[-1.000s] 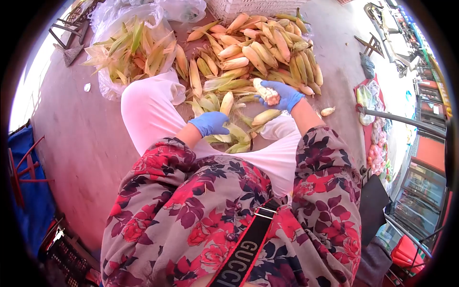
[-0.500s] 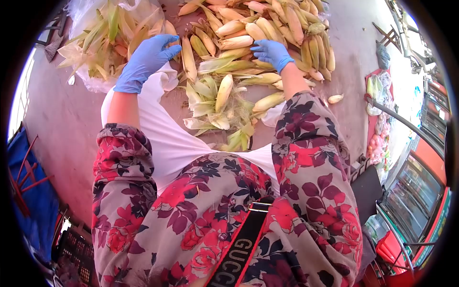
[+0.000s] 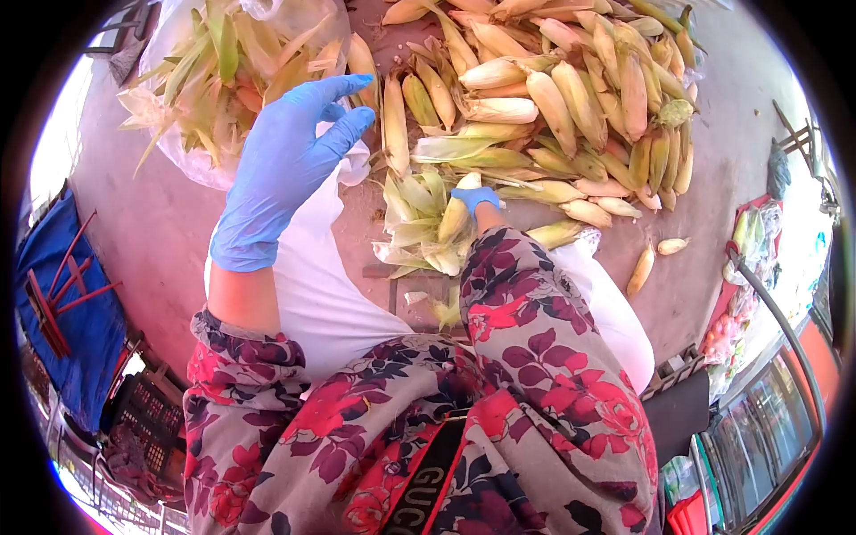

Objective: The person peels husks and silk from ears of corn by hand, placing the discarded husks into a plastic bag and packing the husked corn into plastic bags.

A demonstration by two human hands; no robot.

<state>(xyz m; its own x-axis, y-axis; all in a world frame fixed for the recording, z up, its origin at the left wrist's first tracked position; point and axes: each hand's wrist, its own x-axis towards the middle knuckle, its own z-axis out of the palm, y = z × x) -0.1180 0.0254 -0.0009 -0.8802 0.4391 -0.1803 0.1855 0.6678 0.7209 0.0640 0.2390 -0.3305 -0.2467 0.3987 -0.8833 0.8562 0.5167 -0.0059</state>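
Observation:
Blue gloves cover both of my hands. My left hand point(image 3: 299, 147) is raised beside the plastic bag of husks point(image 3: 192, 76), its thumb and fingers apart with nothing between them. Lower and to the right, my right hand point(image 3: 477, 197) touches a husked-down ear of corn point(image 3: 453, 219), its fingers around the upper end. That ear stands among loose pale green husks point(image 3: 415, 223) on the floor in front of my lap. Just beyond lies a large heap of corn ears point(image 3: 571, 98), most in thin yellow-green husks.
Two small ears point(image 3: 641, 270) lie apart on the floor to the right. A blue cloth point(image 3: 76, 312) with red poles is at the left, above a dark crate point(image 3: 147, 419). Bagged goods point(image 3: 744, 303) sit on a red strip at the right.
The white cob has left my right hand, which moved from the heap down to an ear among the husks. My left hand rose toward the bag and stays open. The view has shifted.

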